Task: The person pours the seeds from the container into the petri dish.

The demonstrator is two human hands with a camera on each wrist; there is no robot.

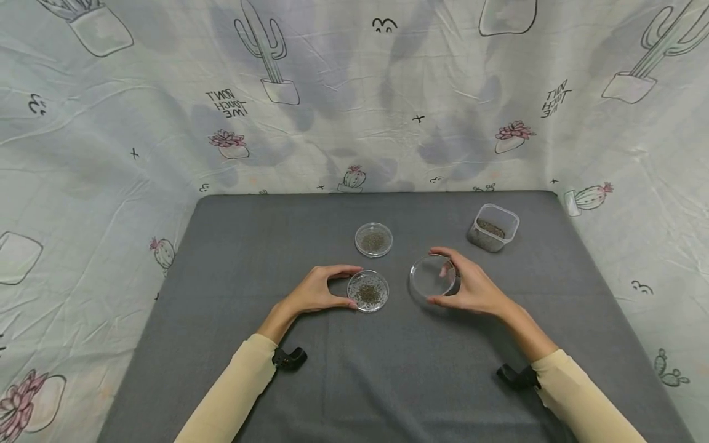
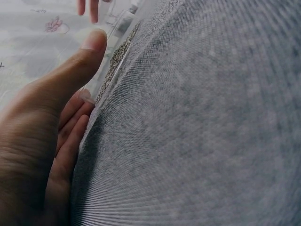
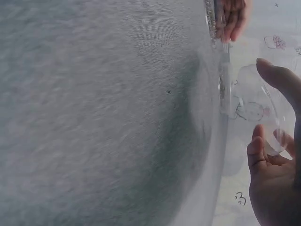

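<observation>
A clear round dish with dark seeds (image 1: 368, 291) (image 2: 113, 63) lies on the grey table (image 1: 232, 246). My left hand (image 1: 324, 289) (image 2: 70, 94) holds its left rim between thumb and fingers. To its right, my right hand (image 1: 456, 283) (image 3: 270, 150) grips a clear empty lid (image 1: 433, 276) (image 3: 263, 113), tilted and raised a little off the table. A second seed dish (image 1: 373, 240) sits behind the first, uncovered.
A small square plastic tub (image 1: 493, 227) with dark seeds stands at the back right. Cactus-print cloth (image 1: 354, 92) hangs behind and beside the table. Black wrist straps (image 1: 289, 359) show at both sleeves.
</observation>
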